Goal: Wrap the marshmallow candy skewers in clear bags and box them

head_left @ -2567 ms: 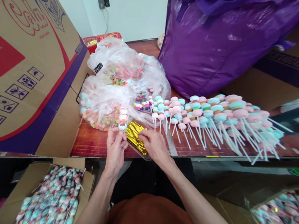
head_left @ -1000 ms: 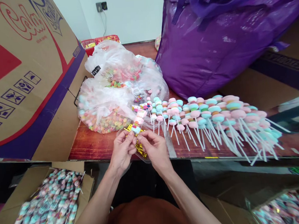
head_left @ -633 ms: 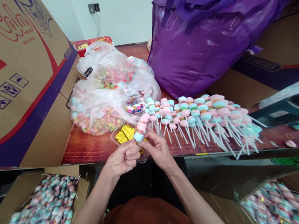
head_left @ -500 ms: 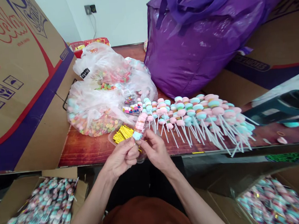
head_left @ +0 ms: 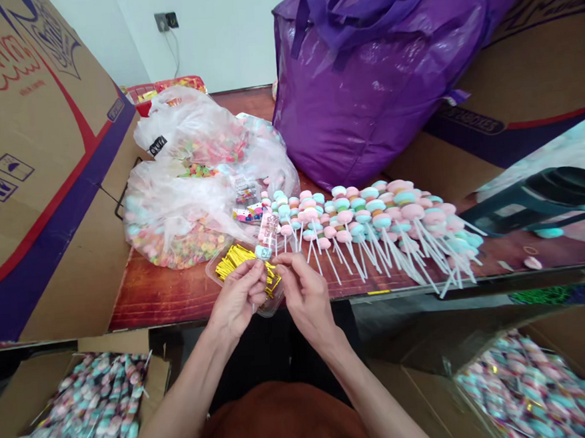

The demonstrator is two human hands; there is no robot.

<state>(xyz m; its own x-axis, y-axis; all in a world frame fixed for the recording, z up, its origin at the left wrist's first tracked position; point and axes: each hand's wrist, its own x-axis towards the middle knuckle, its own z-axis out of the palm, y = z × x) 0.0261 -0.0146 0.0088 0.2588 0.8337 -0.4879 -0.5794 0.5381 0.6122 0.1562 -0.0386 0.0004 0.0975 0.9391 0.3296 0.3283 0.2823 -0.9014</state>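
"Spanning the middle: reddish wood-look table (head_left: 150, 295). What stands on it, biggest first?"

"Printed cardboard carton (head_left: 33, 164), left edge. Then a glossy purple carry bag (head_left: 378, 86), strap handles up, toward the back right."

"Below table level?"

"Left open box (head_left: 113, 343) and right open box (head_left: 409, 384), both heaped with wrapped candy."

"Mid-sized items?"

"Clear plastic bags of sweets (head_left: 181, 200), bunched between carton and purple bag. To their right, a long row of marshmallow skewers (head_left: 387, 212), pink and blue, white sticks toward the near edge. Dark teal flask (head_left: 532, 202) past the row's right end."

"Smaller?"

"Shallow clear tub (head_left: 213, 268) near the front edge, partly behind the left hand (head_left: 240, 289). That hand pinches the base of one wrapped skewer (head_left: 267, 234), raised in front of the tub, candy end up."

"And the right hand (head_left: 308, 294)?"

"Thumb and forefinger drawn close, just beside that base. Cannot tell whether anything sits between them."

"Smallest?"

"Gold twist ties (head_left: 232, 260), loose in the tub."
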